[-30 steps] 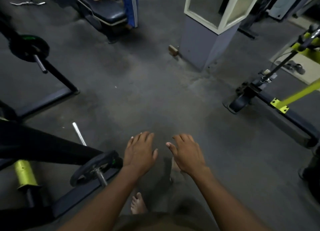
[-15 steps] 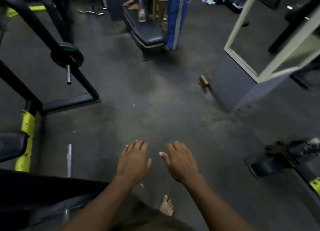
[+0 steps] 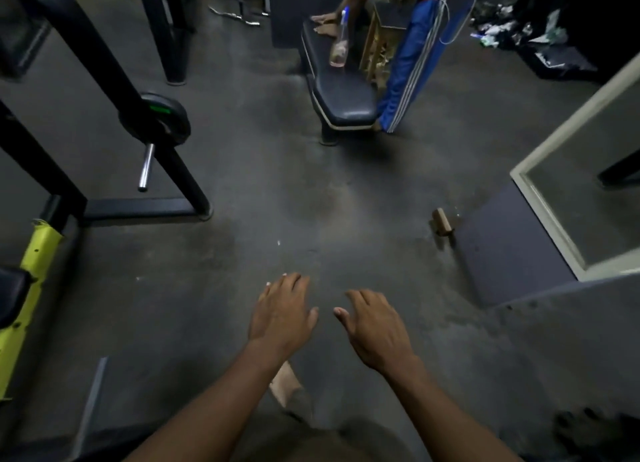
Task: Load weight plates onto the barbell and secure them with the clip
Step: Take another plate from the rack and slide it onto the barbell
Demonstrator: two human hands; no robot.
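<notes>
A black weight plate [image 3: 157,118] with a green mark sits on a chrome barbell sleeve [image 3: 145,169] that sticks out of the black rack at the left. My left hand [image 3: 282,311] and my right hand [image 3: 375,324] hover side by side, palms down, over the dark floor in the lower middle, both empty with fingers apart. They are well to the right of and nearer than the plate. No clip is visible. A second chrome bar end [image 3: 91,397] shows faintly at the lower left.
A black and yellow rack frame [image 3: 34,264] fills the left side. A padded bench [image 3: 341,91] with a bottle [image 3: 339,47] on it stands ahead, a person in blue trousers beside it. A mirror on a grey base [image 3: 519,250] is at the right, with a small wooden block [image 3: 442,221] next to it.
The view has swung up and leftward, so the rack, plate and bench loom larger. The lower plate near my left hand and the machine at the right have left the view. Both hands stay empty.
</notes>
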